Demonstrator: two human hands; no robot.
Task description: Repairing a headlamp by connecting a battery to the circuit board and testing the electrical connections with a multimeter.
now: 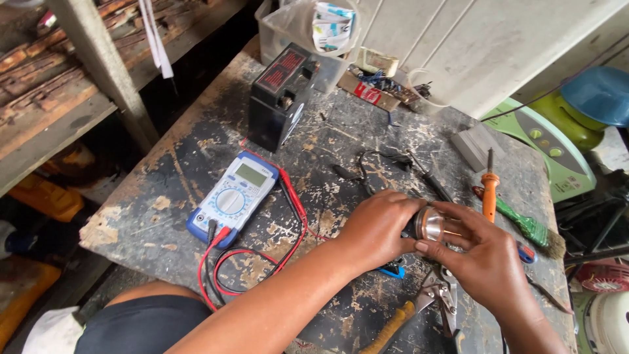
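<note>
A scarred black workbench (183, 164) bears a multimeter (232, 195), battery (278, 95), soldering iron (490, 190) and pliers (432, 301).

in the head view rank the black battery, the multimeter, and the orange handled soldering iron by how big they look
1. Black battery
2. Multimeter, nearly as big; nearer the camera, so unsure
3. Soldering iron, clearly smallest

My view shows two bare forearms with no sleeves reaching down to them, no watch, no bracelet. The left hand (377, 229) and the right hand (485, 262) wear no gloves, and I see no rings on the fingers (452, 211). The nails are short and plain. At the lower edge I see dark, navy-like shorts (141, 324) over my thigh, plain cloth, with a bare knee above.
</note>
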